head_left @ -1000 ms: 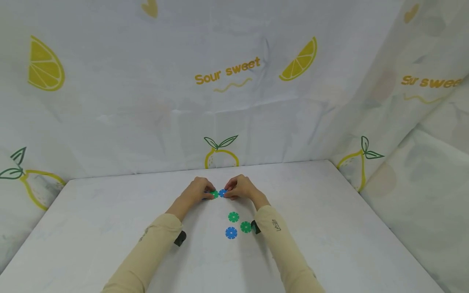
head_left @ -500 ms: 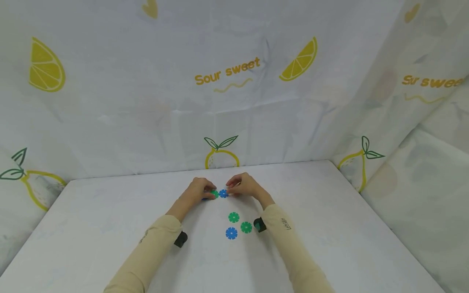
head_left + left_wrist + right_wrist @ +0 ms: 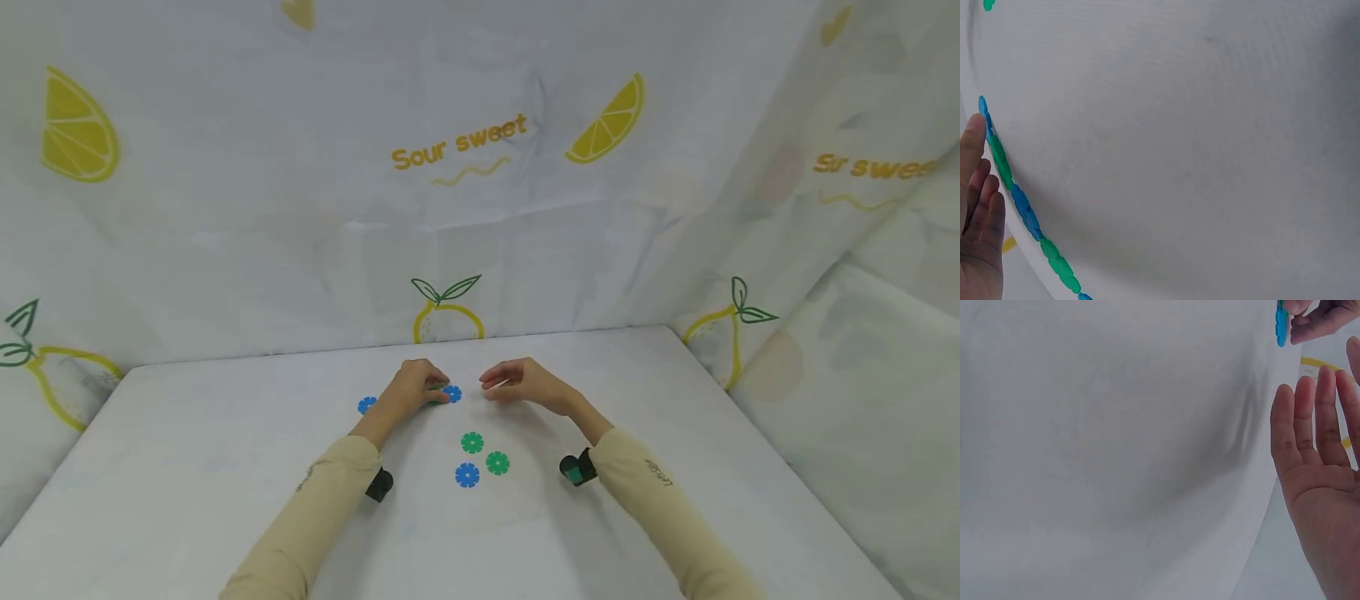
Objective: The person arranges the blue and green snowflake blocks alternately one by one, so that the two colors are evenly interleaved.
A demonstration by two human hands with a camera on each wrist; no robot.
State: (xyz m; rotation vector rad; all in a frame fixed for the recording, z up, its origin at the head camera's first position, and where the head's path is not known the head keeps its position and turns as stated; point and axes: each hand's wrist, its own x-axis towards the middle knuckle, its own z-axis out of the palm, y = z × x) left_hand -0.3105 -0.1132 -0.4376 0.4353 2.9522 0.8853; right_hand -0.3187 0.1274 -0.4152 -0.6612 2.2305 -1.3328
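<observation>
At the far middle of the table, my left hand (image 3: 414, 388) holds a chain of interlocking plastic snowflake discs, its thumb against the right end. The blue end disc (image 3: 452, 393) shows beyond the thumb, and another blue disc (image 3: 367, 406) shows left of the hand. Seen edge-on in the left wrist view, blue and green discs (image 3: 1027, 211) alternate along the chain. My right hand (image 3: 529, 385) is apart from the chain, to its right, holding nothing. Its fingers extend, fairly straight, in the right wrist view.
Two loose green discs (image 3: 472, 442) (image 3: 497, 463) and a loose blue disc (image 3: 467, 475) lie on the white table (image 3: 645, 517) nearer the front. A lemon-print cloth (image 3: 300, 275) hangs behind the table's far edge. Black wrist cameras (image 3: 577, 468) sit under both sleeves.
My right hand has let go of the blue end disc and drawn away to the right. My left hand has shifted rightward along the chain, uncovering a blue disc behind it.
</observation>
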